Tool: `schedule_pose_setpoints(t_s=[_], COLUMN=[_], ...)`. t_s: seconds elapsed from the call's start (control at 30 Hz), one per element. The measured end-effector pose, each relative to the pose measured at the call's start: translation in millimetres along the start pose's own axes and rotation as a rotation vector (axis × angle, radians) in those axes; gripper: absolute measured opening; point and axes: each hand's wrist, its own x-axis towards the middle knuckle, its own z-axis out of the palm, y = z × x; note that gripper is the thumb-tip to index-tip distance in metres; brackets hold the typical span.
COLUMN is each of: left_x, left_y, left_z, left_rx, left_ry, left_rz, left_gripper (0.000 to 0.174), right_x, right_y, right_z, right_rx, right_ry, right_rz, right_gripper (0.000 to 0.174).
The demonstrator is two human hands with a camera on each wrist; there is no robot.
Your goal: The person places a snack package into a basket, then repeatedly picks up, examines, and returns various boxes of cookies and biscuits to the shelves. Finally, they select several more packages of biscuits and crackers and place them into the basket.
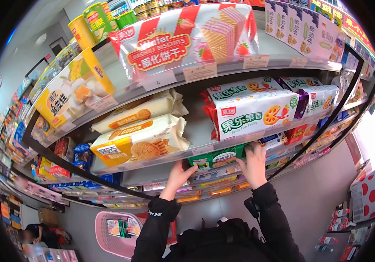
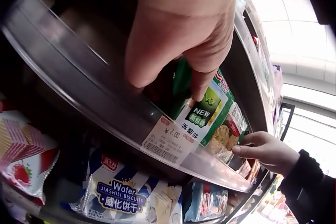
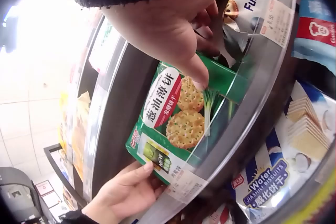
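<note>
In the head view, cool light falls brightly across the top shelf (image 1: 279, 66), while the space beneath its front edge sinks into shadow. The wide lens bows the shelf edges, and black rounds off the corners; past the right corner, daylight-bright glare washes out. A blurred patch covers part of a person (image 1: 43, 233) at lower left. In the left wrist view, the ceiling (image 2: 283, 14) glares above a dark shelf interior. In the right, upper-left whiteness burns out, yet the green packet's (image 3: 186, 113) print stays legible.
</note>
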Motion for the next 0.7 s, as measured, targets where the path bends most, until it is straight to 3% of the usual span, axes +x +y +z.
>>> schedule_pose_setpoints(t_s=[0.07,0.13,0.3,0.37,0.47,0.5,0.57,0.63,0.7], left_x=[-4,-13,-70,-96,-133,-143,-166,-188,-212], left_y=[-3,-6,23,14,-7,-16,-34,-45,-66], left_z=[-4,-7,-3,-10,-18,-21,-29,-41,-54], left_rx=[-0.025,0.301,0.068,-0.019,-0.084,-0.108,-0.015,0.048,0.041], left_ry=[-0.008,0.117,0.298,0.274,0.143,0.110,0.014,-0.072,-0.046], left_rz=[0.002,0.195,0.156,0.091,-0.053,-0.088,-0.169,-0.262,-0.258], left_gripper=[0.055,0.056,0.050,0.038,0.028,0.026,0.027,0.031,0.032], right_x=[-5,-14,-51,-66,-93,-101,-119,-133,-149], right_y=[-2,-5,-15,-23,-30,-33,-45,-61,-78], right_z=[-4,-9,-11,-10,6,9,19,31,47], right_rx=[0.019,0.039,0.197,0.238,0.382,0.389,0.396,0.400,0.373], right_ry=[0.022,0.024,-0.068,-0.097,-0.325,-0.340,-0.589,-0.658,-0.764], right_rz=[0.012,-0.011,-0.085,-0.103,-0.110,-0.116,-0.074,-0.099,-0.092], right_gripper=[0.043,0.043,0.037,0.034,0.024,0.024,0.022,0.021,0.021])
